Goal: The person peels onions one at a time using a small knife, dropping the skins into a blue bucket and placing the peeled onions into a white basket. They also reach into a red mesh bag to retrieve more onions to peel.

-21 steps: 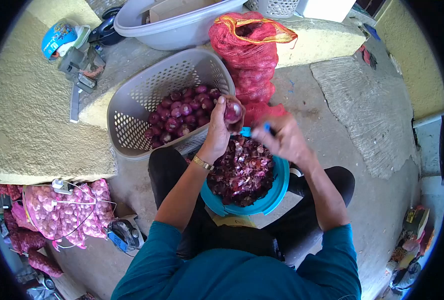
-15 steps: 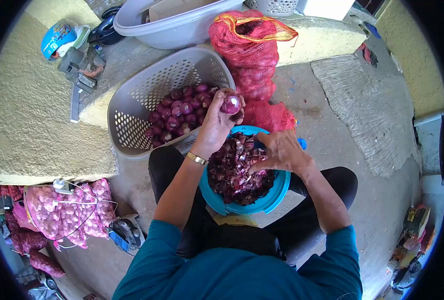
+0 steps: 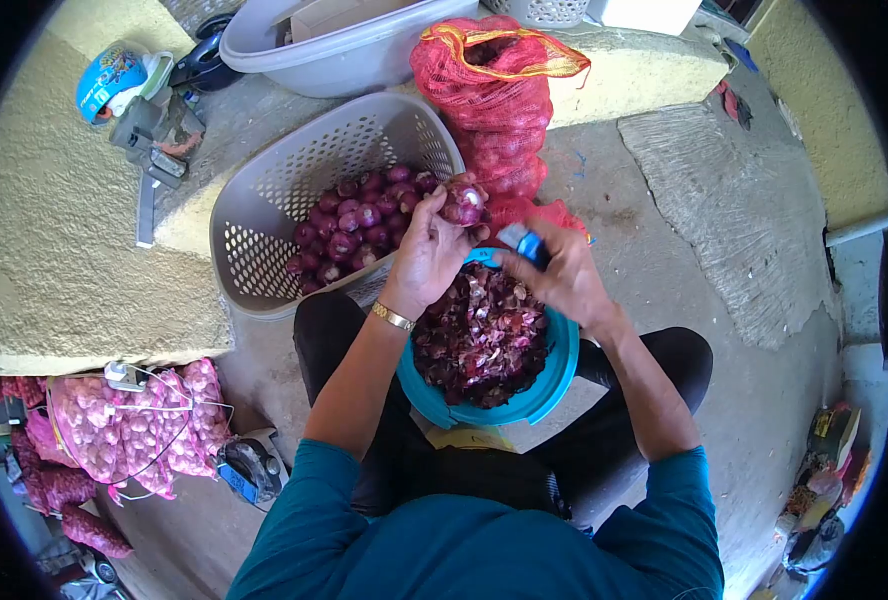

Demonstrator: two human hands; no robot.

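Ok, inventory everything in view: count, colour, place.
round onion: one, purple, in left hand
small tool: one, blue, in right hand
round plastic basin: one, blue, centre
papery skins: many, dark red, in basin
perforated plastic basket: one, grey, left of basin
round onions: many, purple, in basket
tall mesh sack: one, red, right of basket
bulging mesh sacks: several, pinkish, lower left
oval plastic tub: one, grey, top
edge clutter: uncounted, mixed, both sides
left hand: one, bare, by basket
right hand: one, bare, near basin

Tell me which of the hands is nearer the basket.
Left. The left hand, holding an onion, overlaps the lower right edge of the basket in view; the right hand, gripping a blue tool, is farther right, near the tub.
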